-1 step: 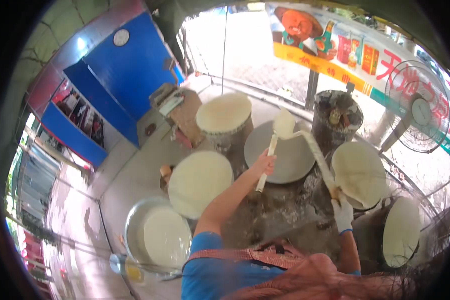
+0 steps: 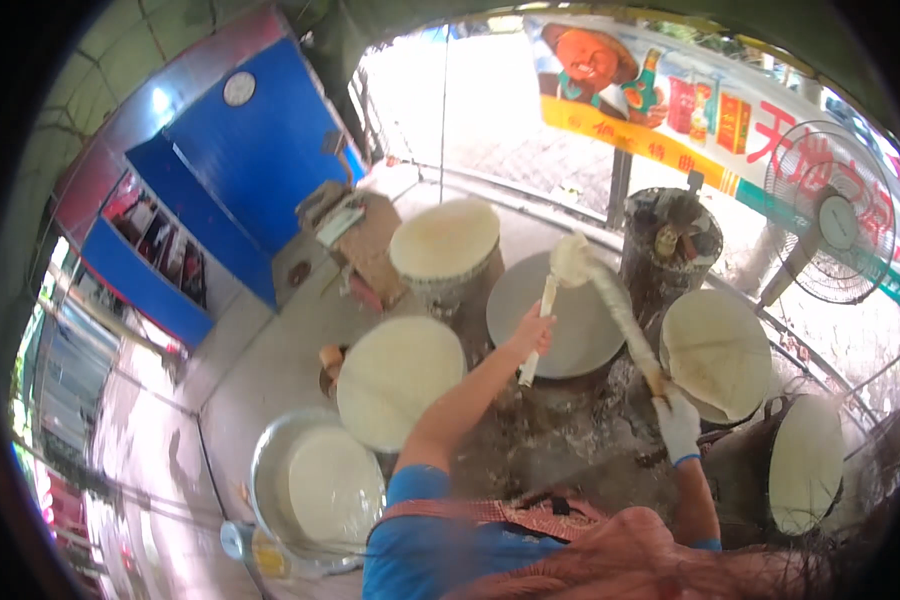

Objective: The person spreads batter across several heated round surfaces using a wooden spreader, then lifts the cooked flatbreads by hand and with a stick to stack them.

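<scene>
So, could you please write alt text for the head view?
A bare left hand grips a short pale stick, a gloved right hand a longer one, their far ends near a pale lump over a round grey plate. Pale discs and a metal basin are nearby.

We hold a slim pale stick (image 2: pixel 548 299) aslant above a round, flat grey griddle (image 2: pixel 592 330). Its far end meets our long ladle's (image 2: pixel 622 318) pale-coated head, perhaps without touching; the ladle's whitish handle slopes near and right.
</scene>
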The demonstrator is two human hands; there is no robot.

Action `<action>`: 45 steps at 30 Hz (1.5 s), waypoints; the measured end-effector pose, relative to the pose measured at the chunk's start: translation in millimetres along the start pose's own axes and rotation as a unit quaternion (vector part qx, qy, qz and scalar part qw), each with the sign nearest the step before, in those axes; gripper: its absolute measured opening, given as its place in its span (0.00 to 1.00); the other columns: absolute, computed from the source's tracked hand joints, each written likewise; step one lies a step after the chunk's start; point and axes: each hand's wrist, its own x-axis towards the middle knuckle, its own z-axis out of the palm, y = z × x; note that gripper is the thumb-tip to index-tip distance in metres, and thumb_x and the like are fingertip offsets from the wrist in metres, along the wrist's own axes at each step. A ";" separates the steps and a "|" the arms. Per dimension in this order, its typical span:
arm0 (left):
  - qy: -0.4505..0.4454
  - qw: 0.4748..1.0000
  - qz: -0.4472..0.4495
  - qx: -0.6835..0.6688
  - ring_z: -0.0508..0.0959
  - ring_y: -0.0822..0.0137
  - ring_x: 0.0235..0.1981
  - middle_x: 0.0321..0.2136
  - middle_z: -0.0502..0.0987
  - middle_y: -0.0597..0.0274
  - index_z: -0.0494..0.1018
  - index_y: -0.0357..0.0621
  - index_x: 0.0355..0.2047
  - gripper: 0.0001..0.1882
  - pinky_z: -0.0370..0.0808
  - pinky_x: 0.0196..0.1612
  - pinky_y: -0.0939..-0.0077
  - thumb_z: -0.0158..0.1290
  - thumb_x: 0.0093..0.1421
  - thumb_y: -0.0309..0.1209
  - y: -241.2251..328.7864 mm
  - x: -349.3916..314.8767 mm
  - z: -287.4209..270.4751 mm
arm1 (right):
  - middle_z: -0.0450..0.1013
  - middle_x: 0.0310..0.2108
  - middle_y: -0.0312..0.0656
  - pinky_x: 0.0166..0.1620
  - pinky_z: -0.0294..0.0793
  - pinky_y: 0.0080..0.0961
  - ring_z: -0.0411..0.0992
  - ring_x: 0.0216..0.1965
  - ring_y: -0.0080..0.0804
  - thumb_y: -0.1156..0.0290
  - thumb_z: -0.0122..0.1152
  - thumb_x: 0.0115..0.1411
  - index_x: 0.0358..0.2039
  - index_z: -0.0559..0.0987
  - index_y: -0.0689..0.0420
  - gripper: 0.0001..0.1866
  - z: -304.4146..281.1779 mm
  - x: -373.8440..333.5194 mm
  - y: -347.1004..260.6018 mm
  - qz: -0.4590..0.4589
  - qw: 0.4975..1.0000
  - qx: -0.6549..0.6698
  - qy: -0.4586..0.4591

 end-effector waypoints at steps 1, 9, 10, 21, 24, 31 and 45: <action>0.028 0.999 0.015 0.043 0.59 0.73 0.07 0.13 0.60 0.67 0.59 0.59 0.54 0.24 0.58 0.09 0.76 0.48 0.57 0.28 -9.7 30.9 7.9 | 0.74 0.31 0.52 0.37 0.71 0.42 0.73 0.33 0.51 0.57 0.54 0.56 0.40 0.76 0.53 0.15 20.4 16.3 -1.3 -0.028 0.999 -0.030 -0.011; 0.281 0.771 0.268 0.504 0.76 0.51 0.25 0.23 0.73 0.48 0.52 0.62 0.62 0.35 0.72 0.29 0.58 0.44 0.53 0.23 -56.1 118.6 -87.0 | 0.74 0.36 0.57 0.44 0.71 0.32 0.74 0.38 0.46 0.63 0.53 0.54 0.39 0.80 0.57 0.16 88.8 64.7 11.9 0.127 0.978 0.112 -0.121; 0.262 0.742 0.219 0.577 0.76 0.49 0.29 0.26 0.73 0.45 0.50 0.63 0.63 0.36 0.72 0.33 0.57 0.44 0.53 0.24 -51.5 115.5 -75.2 | 0.75 0.36 0.55 0.45 0.70 0.29 0.75 0.38 0.41 0.64 0.55 0.54 0.39 0.79 0.60 0.16 112.3 62.3 16.1 0.203 0.939 0.277 -0.007; 0.199 0.830 0.345 0.390 0.66 0.57 0.53 0.56 0.63 0.47 0.49 0.44 0.63 0.34 0.63 0.53 0.71 0.44 0.55 0.25 50.0 50.3 -110.4 | 0.75 0.33 0.53 0.44 0.71 0.37 0.73 0.36 0.49 0.59 0.54 0.53 0.34 0.81 0.55 0.15 235.5 116.4 -28.8 0.171 0.960 0.218 0.043; 0.169 0.877 0.227 0.389 0.62 0.60 0.60 0.59 0.60 0.49 0.50 0.39 0.63 0.35 0.60 0.58 0.75 0.45 0.53 0.24 -5.8 -14.7 -137.3 | 0.76 0.32 0.51 0.42 0.72 0.36 0.74 0.35 0.46 0.61 0.55 0.53 0.34 0.81 0.55 0.14 221.0 159.3 -39.4 0.104 0.991 -0.021 -0.083; 0.219 0.888 0.104 0.389 0.68 0.55 0.54 0.57 0.64 0.49 0.52 0.47 0.63 0.34 0.65 0.53 0.69 0.44 0.53 0.25 -100.2 -132.7 -191.0 | 0.78 0.30 0.46 0.37 0.72 0.24 0.75 0.32 0.25 0.66 0.54 0.52 0.36 0.80 0.63 0.16 250.9 100.6 -60.8 0.265 0.906 0.330 -0.024; 0.253 0.831 0.124 0.479 0.71 0.63 0.17 0.18 0.72 0.59 0.51 0.52 0.64 0.37 0.70 0.25 0.66 0.45 0.52 0.23 -98.5 -142.4 -161.6 | 0.77 0.29 0.39 0.35 0.71 0.24 0.73 0.30 0.25 0.69 0.61 0.49 0.37 0.80 0.66 0.16 183.1 142.4 -20.4 0.234 0.883 0.348 -0.210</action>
